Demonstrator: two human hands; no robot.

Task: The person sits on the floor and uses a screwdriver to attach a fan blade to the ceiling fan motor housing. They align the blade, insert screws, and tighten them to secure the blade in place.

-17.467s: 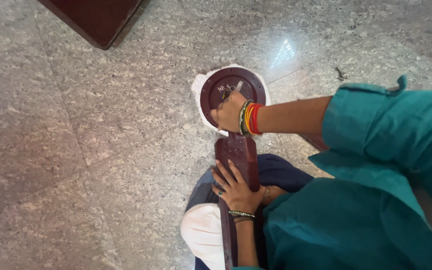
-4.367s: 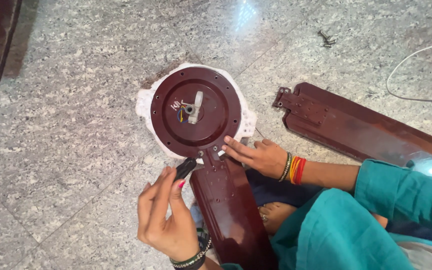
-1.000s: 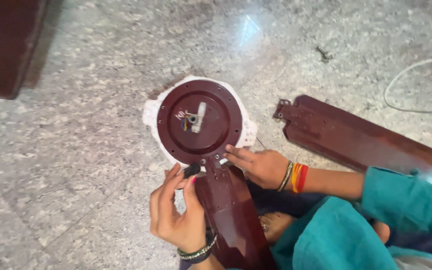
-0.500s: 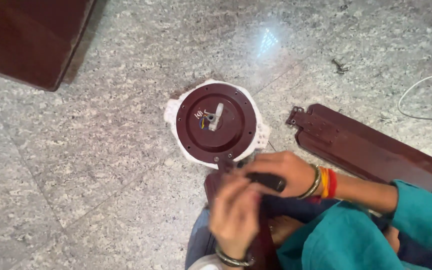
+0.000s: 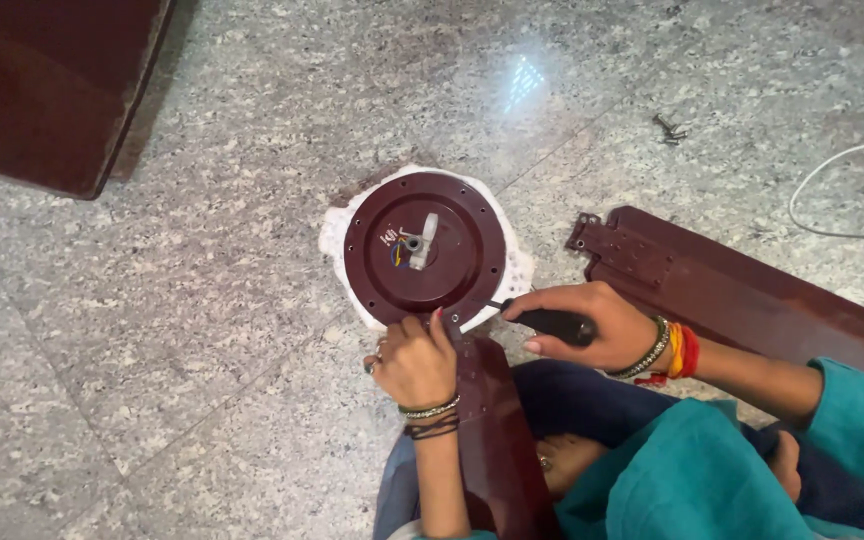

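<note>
A round maroon ceiling fan motor lies flat on a white pad on the floor. A maroon fan blade runs from its near rim toward me. My left hand presses down at the joint where the blade meets the motor rim. My right hand grips the black handle of a screwdriver, its thin shaft pointing left at the same joint.
A second maroon fan blade lies on the speckled stone floor to the right. Loose screws sit further back. A white cable curves at the right edge. A dark wooden furniture piece fills the top left.
The screwdriver has passed from my left hand to my right. My left hand now rests on the blade's end at the motor rim, and the screwdriver tip points at the joint.
</note>
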